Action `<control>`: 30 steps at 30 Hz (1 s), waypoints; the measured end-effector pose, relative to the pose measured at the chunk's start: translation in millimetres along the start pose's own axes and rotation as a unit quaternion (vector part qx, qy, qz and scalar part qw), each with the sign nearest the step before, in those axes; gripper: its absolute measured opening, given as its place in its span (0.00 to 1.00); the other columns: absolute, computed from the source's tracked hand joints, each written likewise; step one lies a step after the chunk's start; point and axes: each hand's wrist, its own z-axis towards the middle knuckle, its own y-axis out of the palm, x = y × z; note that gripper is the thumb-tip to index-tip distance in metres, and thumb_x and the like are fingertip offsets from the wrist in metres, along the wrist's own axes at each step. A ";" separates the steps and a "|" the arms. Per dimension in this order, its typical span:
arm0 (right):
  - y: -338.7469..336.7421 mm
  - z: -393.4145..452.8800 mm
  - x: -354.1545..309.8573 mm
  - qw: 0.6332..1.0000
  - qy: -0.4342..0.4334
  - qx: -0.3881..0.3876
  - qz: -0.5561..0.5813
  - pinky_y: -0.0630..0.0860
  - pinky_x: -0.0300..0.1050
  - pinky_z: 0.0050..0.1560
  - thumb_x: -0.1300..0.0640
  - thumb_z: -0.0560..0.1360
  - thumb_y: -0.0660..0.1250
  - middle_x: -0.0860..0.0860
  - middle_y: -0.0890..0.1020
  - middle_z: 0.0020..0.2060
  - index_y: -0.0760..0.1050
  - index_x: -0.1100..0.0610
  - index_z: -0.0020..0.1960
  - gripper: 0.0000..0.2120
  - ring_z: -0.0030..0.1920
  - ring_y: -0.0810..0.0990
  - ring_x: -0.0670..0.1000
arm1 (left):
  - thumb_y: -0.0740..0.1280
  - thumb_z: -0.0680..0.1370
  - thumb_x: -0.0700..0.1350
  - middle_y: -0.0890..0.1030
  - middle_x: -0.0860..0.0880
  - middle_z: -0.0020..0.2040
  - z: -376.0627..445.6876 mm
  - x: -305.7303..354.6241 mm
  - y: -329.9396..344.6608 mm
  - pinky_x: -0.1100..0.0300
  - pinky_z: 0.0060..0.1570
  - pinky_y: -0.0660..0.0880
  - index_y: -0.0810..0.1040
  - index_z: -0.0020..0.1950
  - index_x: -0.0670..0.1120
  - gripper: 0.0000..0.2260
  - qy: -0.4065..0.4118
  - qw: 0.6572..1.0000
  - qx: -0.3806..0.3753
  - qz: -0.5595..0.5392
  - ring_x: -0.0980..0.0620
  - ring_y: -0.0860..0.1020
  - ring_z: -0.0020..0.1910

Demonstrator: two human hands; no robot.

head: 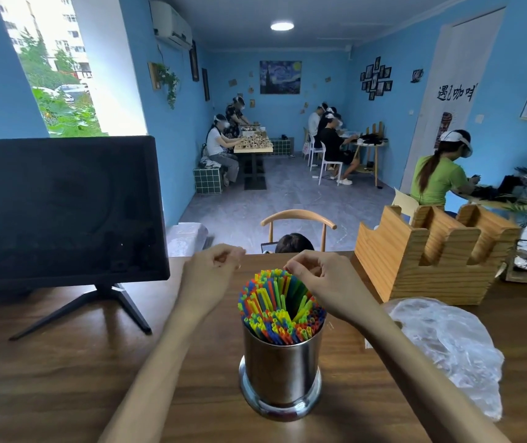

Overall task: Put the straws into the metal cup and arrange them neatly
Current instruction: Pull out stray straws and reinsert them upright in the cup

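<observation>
A shiny metal cup [282, 372] stands on the wooden table [64, 362] near its front, packed with several upright straws [279, 306] in red, blue, green, yellow and orange. Their tops fan out unevenly, the far ones higher. My right hand [322, 279] hovers over the far right side of the bundle with curled fingers, its fingertips touching the top of a straw at the back. My left hand [212, 270] is up and to the left of the straws, fingers loosely curled, holding nothing that I can see.
A black monitor [64, 209] on a stand fills the left of the table. A wooden holder [431, 254] sits at the right, with a crumpled clear plastic bag [447, 353] in front of it. A chair [297, 219] and seated people lie beyond.
</observation>
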 end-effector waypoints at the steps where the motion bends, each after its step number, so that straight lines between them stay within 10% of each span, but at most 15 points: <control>1: 1.4 -0.9 1.3 1.000 0.000 0.000 -0.001 0.73 0.33 0.45 0.47 0.82 0.65 0.38 0.81 0.43 0.83 0.49 0.52 0.10 0.46 0.80 0.38 | 0.68 0.80 0.56 0.84 0.55 0.39 0.6 -1.8 -4.3 0.66 0.41 0.73 0.85 0.48 0.52 0.10 -0.043 0.999 -0.032 0.000 0.59 0.79 0.38; 16: 3.4 -5.3 6.8 1.000 0.013 -0.013 -0.008 0.77 0.36 0.48 0.46 0.81 0.66 0.38 0.82 0.46 0.83 0.48 0.54 0.10 0.49 0.79 0.38 | 0.74 0.75 0.53 0.84 0.50 0.35 0.0 -6.4 -7.3 0.66 0.29 0.74 0.86 0.47 0.43 0.13 -0.249 0.945 -0.173 -0.121 0.57 0.78 0.33; 25: 2.9 -4.8 2.8 1.000 0.019 -0.009 -0.016 0.75 0.34 0.47 0.46 0.81 0.67 0.38 0.82 0.46 0.83 0.47 0.54 0.08 0.49 0.79 0.38 | 0.70 0.79 0.52 0.83 0.58 0.34 1.0 7.9 -6.4 0.69 0.34 0.69 0.86 0.42 0.52 0.09 -0.016 0.999 0.013 -0.027 0.62 0.75 0.33; 30: 1.8 -5.5 -14.0 0.999 -0.003 0.053 0.013 0.72 0.29 0.42 0.48 0.80 0.67 0.39 0.83 0.43 0.83 0.48 0.52 0.08 0.46 0.79 0.37 | 0.69 0.78 0.53 0.81 0.52 0.28 -8.1 61.3 -24.7 0.69 0.26 0.67 0.84 0.45 0.47 0.10 0.096 0.979 0.094 -0.152 0.58 0.69 0.22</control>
